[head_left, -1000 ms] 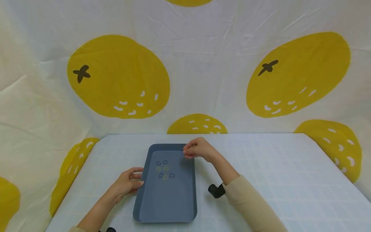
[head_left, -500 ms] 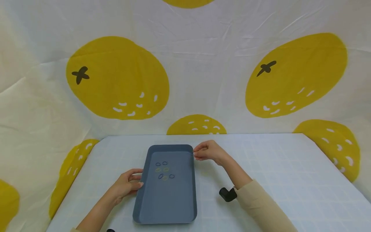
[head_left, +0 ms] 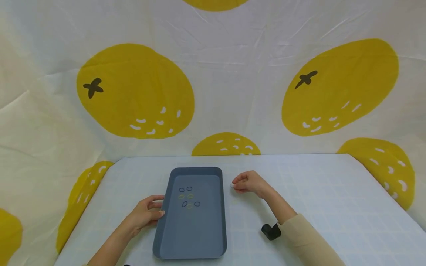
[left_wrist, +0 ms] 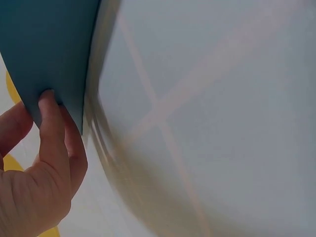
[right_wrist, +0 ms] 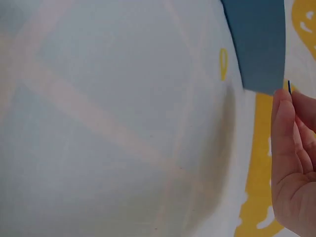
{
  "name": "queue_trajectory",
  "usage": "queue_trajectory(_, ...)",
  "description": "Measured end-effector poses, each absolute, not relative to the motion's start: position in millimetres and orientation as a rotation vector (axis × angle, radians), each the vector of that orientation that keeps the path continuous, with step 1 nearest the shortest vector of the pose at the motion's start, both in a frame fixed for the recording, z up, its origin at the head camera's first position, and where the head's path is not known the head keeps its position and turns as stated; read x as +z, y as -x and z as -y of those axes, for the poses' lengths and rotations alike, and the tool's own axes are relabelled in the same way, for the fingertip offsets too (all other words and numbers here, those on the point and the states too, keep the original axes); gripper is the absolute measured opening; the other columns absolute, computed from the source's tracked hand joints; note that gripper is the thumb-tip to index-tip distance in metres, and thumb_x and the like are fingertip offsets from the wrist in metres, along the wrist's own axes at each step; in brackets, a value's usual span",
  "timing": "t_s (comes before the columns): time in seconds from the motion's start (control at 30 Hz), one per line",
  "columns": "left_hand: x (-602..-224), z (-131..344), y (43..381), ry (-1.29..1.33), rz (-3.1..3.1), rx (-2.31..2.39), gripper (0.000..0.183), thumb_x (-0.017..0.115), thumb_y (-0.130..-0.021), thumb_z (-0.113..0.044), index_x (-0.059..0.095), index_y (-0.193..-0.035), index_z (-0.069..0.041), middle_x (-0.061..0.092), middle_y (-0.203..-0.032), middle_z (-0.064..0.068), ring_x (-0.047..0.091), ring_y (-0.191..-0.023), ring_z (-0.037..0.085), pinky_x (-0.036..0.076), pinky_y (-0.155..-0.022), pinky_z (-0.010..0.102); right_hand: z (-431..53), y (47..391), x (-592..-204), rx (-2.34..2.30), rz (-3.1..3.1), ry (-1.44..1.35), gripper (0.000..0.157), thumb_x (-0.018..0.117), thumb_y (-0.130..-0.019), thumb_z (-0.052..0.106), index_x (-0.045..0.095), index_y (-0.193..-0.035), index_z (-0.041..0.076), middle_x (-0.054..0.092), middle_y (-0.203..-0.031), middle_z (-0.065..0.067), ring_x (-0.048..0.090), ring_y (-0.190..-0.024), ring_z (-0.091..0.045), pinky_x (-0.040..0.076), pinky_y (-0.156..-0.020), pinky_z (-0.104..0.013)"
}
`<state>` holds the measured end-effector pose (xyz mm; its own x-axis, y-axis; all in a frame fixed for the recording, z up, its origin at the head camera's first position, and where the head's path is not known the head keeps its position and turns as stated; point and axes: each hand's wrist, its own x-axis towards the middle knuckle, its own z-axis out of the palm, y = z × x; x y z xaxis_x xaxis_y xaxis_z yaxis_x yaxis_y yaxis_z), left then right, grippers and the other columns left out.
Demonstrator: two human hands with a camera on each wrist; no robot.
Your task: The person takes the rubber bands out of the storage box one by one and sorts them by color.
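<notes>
My left hand [head_left: 144,214] holds the left rim of a blue-grey tray [head_left: 191,236]; the left wrist view has its thumb and fingers on either side of the tray wall. Several thin loops like small rubber bands, some dark blue [head_left: 197,204] and some yellow [head_left: 190,196], lie in the tray's far half. To the right of the tray, my right hand [head_left: 251,183] pinches a small thin loop [head_left: 232,186] between thumb and fingertips. Up close in the right wrist view, only a dark blue tip [right_wrist: 289,87] of it sticks out.
A yellow loop [right_wrist: 223,64] lies on the table beside the tray in the right wrist view. The pale checked tabletop [head_left: 319,199] stretches to the right. Behind it hangs a white cloth [head_left: 237,92] with large yellow fruit prints.
My right hand has moved from over the tray's far right corner, out past its right rim and nearer to me, with a small loop at its fingertips. My left hand keeps its hold.
</notes>
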<state>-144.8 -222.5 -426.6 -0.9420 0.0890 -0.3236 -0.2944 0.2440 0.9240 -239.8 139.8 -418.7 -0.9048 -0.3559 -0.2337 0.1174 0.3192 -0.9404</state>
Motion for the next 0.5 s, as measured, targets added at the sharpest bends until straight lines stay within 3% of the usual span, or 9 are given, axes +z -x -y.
queue_trajectory(0.5,-426.1,223.0,147.2,0.178,-2.208,1.748,0.059,0.064,-0.081,0.006,0.037,-0.134,0.007,0.054,-0.117,0.027,0.062,-0.085,0.022,0.051,-0.068,0.038,-142.2,244.8,-437.1,-1.545,-2.248,0.167,0.015,0.067,-0.08,-0.003,0.065,-0.092,-0.012,0.068,-0.075,-0.011,0.06,-0.061,-0.013,0.052,-0.06,-0.026)
